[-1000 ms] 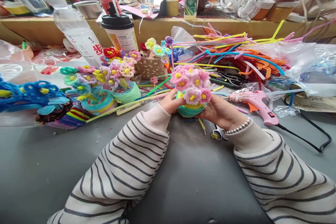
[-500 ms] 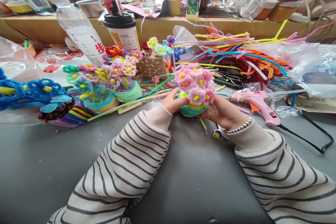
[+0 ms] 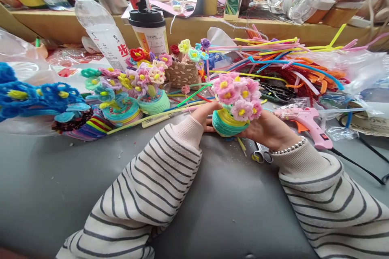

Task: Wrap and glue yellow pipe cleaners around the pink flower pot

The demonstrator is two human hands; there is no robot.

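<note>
A small pot (image 3: pixel 228 124) wound in teal and yellow strands carries a bunch of pink fuzzy flowers (image 3: pixel 237 94) with yellow centres. It is held upright between both hands, above the grey table (image 3: pixel 212 202). At its left side my left hand (image 3: pixel 208 116) has its fingers round the pot, some of them hidden behind it. My right hand (image 3: pixel 269 130), with a beaded bracelet at the wrist, cups the pot from the right. Small scissors (image 3: pixel 261 154) lie just below my right hand.
A pink glue gun (image 3: pixel 313 125) with a black cord lies right. Behind are heaped pipe cleaners (image 3: pixel 304 64) and black-handled pliers (image 3: pixel 275 93). More flower pots (image 3: pixel 154 102) stand left, before a plastic bottle (image 3: pixel 100 32) and a paper cup (image 3: pixel 149 34).
The view has shifted, so most things appear farther right. The pot has turned and tipped slightly between my hands, and more of its teal and yellow side shows. Both hands still hold it.
</note>
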